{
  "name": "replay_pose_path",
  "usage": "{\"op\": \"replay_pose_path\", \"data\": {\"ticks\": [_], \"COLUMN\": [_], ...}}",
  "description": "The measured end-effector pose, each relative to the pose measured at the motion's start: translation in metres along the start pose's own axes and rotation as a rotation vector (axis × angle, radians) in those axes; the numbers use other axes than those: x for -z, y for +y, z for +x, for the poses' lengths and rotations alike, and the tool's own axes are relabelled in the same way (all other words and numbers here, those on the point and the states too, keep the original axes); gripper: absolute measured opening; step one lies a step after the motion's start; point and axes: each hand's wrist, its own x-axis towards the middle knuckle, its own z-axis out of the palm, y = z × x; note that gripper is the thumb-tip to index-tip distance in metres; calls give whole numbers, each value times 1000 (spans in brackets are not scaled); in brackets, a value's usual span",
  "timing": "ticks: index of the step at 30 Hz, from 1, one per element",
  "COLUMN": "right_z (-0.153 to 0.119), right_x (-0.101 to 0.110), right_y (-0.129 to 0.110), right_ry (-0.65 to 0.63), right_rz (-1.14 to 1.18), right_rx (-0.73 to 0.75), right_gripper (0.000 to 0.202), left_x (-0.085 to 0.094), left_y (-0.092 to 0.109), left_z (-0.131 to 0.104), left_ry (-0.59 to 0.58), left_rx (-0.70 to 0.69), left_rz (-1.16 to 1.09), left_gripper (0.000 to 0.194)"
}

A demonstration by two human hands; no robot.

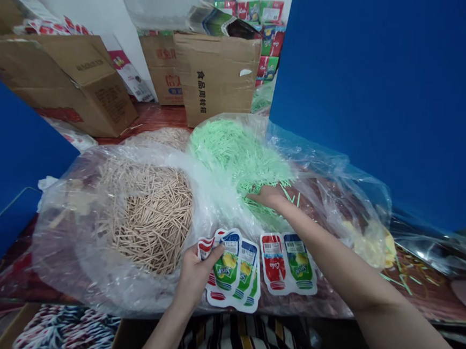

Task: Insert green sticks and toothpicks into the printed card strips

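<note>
Near the table's front edge my left hand (198, 271) grips a fanned stack of bottle-shaped packets (227, 265), with the thumb on top. They are green and red with Sprite labels. My right hand (269, 197) reaches into the pile of thin green sticks (234, 153) in a clear plastic bag; its fingertips are among the sticks, and what they hold, if anything, is hidden. Between my hands, a joined red Cola and green packet (289, 263) lies flat on the plastic. Left of them is a bag of thin brown sticks (157, 217).
Cardboard boxes (220, 79) stand at the back, with stacked Cola and Sprite packs (270, 40) behind. Another open box (63, 75) is at the back left. Blue panels (385, 89) flank the table. Loose green sticks (405, 274) lie at the right. Below the front edge is a box of striped items (69, 329).
</note>
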Motion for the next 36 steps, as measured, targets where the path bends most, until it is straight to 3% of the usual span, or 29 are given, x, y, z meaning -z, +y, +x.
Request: {"op": "replay_pose_path", "data": {"ticks": [6,15,24,27,31,36], "right_z": [0,7,0,-1,-6,-6], "right_x": [8,3,9,7,6,5], "right_y": [-8,13,34,41,51,41], "right_ry": [-79,-140,58,23,7,-40], "right_rz": [4,-6,-90,-123,-174,-212], "right_rx": [124,213,213,267,291,246], "right_gripper": [52,27,35,30,38,43], "left_x": [4,1,-2,-4,-5,-7], "left_y": [-4,1,1,1,1,-1], "left_z": [2,1,-2,-2,-4,-5], "left_ry": [-25,-19,-2,-12,-26,-22], "left_rx": [-9,-14,-21,-14,7,7], "left_rz": [20,41,87,83,69,56], "left_gripper": [30,30,28,29,29,30]}}
